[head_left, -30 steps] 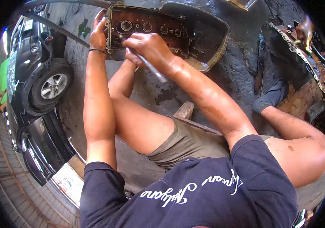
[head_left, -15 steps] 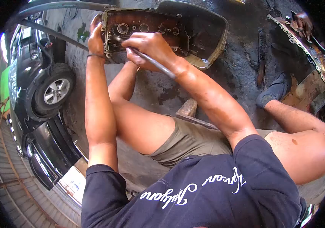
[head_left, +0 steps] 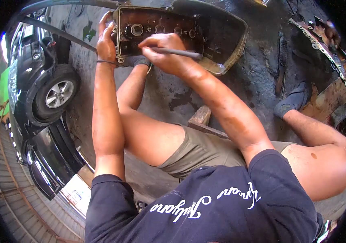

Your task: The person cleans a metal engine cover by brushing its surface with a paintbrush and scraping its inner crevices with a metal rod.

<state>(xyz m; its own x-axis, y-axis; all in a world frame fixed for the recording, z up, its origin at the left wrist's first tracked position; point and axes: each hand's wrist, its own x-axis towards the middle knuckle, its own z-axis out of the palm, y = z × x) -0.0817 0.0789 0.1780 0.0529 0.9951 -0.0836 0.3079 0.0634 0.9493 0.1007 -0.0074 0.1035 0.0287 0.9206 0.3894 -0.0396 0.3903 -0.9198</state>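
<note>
An oily valve cover (head_left: 140, 18), its inside facing up with a row of round holes, is propped at the dark pan (head_left: 243, 38). My left hand (head_left: 107, 42) grips the cover's left end, the thumb and fingers along its rim. Over the cover's lower edge, my right hand (head_left: 167, 52) is closed round a slim dark-handled tool (head_left: 185, 52). The handle sticks out to the right past the knuckles. The tool's working end is hidden by the fingers and the dark inside of the cover.
A black car (head_left: 39, 77) stands at the left. A wooden stool (head_left: 200, 116) is beneath me. At the upper right lie a flat metal gasket (head_left: 322, 50) and oily engine parts. A long dark bar (head_left: 281, 65) lies on the stained floor.
My right hand has turned, so the tool's handle now points nearly level to the right instead of down along my wrist. My left hand keeps its hold on the cover.
</note>
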